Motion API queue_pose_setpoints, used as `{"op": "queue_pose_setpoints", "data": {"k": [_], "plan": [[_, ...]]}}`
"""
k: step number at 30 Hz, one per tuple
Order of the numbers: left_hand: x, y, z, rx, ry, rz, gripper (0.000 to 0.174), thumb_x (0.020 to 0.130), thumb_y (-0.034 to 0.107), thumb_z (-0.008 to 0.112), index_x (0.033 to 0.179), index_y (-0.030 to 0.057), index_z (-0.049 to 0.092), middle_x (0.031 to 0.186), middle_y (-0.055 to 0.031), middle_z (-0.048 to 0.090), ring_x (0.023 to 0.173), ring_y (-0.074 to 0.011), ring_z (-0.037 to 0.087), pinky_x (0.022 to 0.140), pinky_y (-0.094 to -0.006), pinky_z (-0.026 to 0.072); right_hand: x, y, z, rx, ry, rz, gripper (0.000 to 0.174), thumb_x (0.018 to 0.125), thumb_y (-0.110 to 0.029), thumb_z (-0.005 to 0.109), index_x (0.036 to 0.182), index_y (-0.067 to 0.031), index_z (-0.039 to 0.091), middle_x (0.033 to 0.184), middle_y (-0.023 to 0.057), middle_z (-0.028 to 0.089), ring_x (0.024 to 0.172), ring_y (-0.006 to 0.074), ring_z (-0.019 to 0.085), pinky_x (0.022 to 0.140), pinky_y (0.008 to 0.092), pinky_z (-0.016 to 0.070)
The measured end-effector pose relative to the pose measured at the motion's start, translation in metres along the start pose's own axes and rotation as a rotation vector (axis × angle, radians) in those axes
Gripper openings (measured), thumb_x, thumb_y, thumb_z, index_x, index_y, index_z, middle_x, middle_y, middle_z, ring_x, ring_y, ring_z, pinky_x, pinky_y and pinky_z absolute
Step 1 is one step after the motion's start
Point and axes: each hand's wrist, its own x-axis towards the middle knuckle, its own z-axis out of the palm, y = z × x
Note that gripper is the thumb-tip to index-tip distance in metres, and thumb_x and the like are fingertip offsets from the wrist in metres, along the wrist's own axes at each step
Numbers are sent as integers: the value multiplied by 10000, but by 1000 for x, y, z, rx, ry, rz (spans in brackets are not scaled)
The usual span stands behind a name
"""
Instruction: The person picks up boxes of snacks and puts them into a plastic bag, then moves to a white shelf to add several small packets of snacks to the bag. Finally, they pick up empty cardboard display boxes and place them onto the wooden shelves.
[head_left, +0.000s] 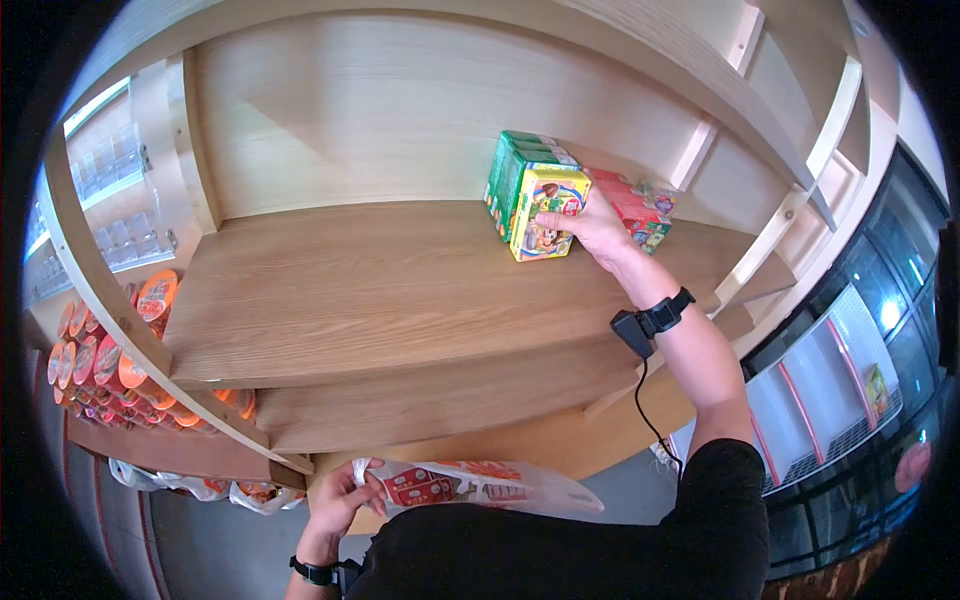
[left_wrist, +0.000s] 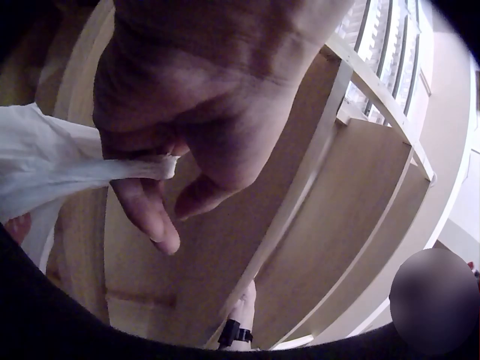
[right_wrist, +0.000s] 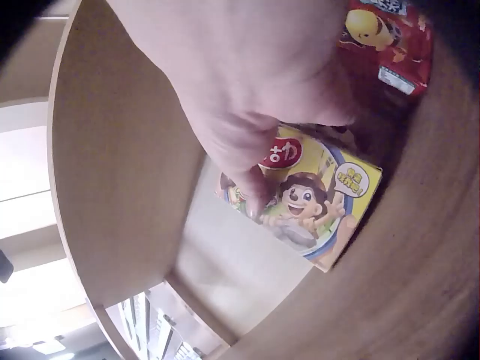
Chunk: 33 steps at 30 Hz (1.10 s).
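Yellow box (head_left: 535,240) stood upright on wooden shelf (head_left: 380,290), between green boxes (head_left: 508,165) at left and red boxes (head_left: 640,205) at right; gripped by right hand (head_left: 605,236), thumb across front. Probably light, stiff card, easily dented; best held lightly by side edges. Soft plastic bag (head_left: 540,490) gripped by left hand (head_left: 340,502), near side.

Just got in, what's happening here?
A person's right hand grips a yellow box on a wooden shelf, with green boxes on one side of it and red boxes on the other. The left hand holds a printed plastic bag by its gathered end, below the shelf's front edge.
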Motion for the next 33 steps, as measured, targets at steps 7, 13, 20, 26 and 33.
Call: {"op": "queue_pose_setpoints", "data": {"k": [7, 13, 20, 26, 33], "plan": [[-3, 0, 2, -5, 7, 0, 408, 922, -98, 557, 1328, -80, 524, 884, -139, 685, 700, -260, 718, 640, -348, 593, 7, -2, -2, 5, -2, -64, 1226, 745, 10, 888, 1640, -54, 53, 1436, 143, 558, 1278, 217, 570, 1099, 370, 460], [-3, -4, 2, -30, 2, 11, 389, 934, -75, 585, 1320, -76, 535, 888, -127, 685, 700, -254, 719, 641, -345, 590, 3, -10, -5, -93, -84, -120, 1053, 753, 2, 891, 1574, -63, 234, 1380, 121, 580, 1249, 204, 585, 1063, 358, 489], [-3, -3, 3, -19, -4, 10, 375, 942, -52, 608, 1311, -70, 546, 882, -119, 686, 697, -252, 722, 643, -350, 592, -4, -14, -3, -113, -104, -158, 934, 769, -20, 891, 1498, -56, 309, 1347, 126, 578, 1220, 195, 597, 1027, 355, 518], [-5, -1, 4, 4, -14, 0, 379, 936, -47, 617, 1308, -69, 546, 885, -119, 690, 697, -251, 722, 650, -346, 588, -5, -9, -3, -119, -50, -187, 911, 770, -33, 893, 1479, -55, 321, 1336, 132, 583, 1215, 196, 600, 1031, 350, 514], [-8, 0, 5, -5, -5, -5, 392, 931, -66, 591, 1319, -65, 536, 889, -127, 691, 704, -251, 721, 655, -345, 587, -4, -19, -3, -251, -44, -123, 898, 768, -18, 886, 1479, -38, 336, 1319, 140, 607, 1196, 195, 614, 1040, 341, 508]]}}
